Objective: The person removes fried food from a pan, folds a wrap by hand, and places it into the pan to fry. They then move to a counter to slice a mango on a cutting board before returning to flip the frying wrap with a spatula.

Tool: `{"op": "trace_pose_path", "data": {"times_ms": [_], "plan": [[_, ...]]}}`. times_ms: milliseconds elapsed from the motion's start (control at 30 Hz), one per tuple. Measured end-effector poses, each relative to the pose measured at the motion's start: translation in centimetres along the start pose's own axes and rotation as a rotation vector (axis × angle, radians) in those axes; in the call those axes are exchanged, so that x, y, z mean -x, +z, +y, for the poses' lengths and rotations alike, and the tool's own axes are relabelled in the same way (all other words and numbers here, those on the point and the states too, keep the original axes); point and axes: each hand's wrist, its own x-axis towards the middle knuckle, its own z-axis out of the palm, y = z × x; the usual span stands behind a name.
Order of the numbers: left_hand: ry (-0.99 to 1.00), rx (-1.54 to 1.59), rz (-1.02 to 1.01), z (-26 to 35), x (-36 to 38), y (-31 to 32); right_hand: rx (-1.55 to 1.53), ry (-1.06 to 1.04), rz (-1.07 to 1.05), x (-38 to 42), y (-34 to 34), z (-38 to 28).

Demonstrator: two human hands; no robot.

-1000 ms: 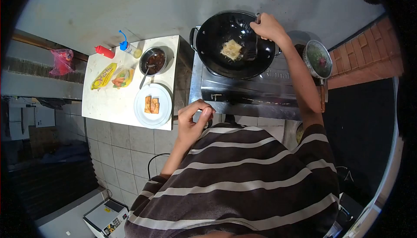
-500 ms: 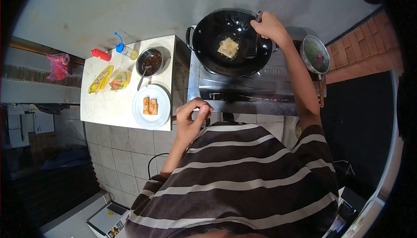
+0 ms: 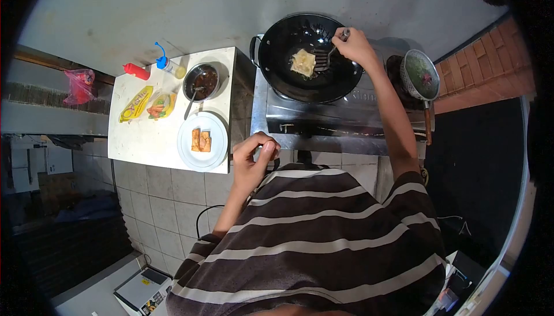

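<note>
Now grips the turner [image 3: 323, 62] with the right hand [image 3: 354, 45], nearer to and right of the squarish fritter [image 3: 302, 63] in the wok [image 3: 291, 90], and curls the left hand [image 3: 253, 157] near the stove [image 3: 340, 141], impossible to tell if empty.

A pale squarish pastry [image 3: 303, 62] lies in the wok [image 3: 323, 90] beside a slotted spatula [image 3: 322, 60].

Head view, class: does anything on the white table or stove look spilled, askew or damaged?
Nothing stands out. The plate holds its fried pieces, the spoon rests in the metal bowl, and no spill shows around the wok. The red bottle's slant may be lens distortion.
</note>
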Motion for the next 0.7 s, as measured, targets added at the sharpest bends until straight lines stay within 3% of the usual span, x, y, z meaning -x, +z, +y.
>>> {"op": "trace_pose_path", "data": {"times_ms": [200,400,700], "plan": [[-0.008,0.001,0.004,0.0,0.3,0.2,0.043,-0.179,0.021,0.0,-2.0,0.4],[-0.008,0.013,0.010,0.1,0.5,0.3,0.032,-0.226,0.043,0.0,-1.1,1.5],[0.000,0.010,0.001,0.1,0.8,0.6,0.146,-0.121,0.111,0.5,-1.8,1.9]]}}
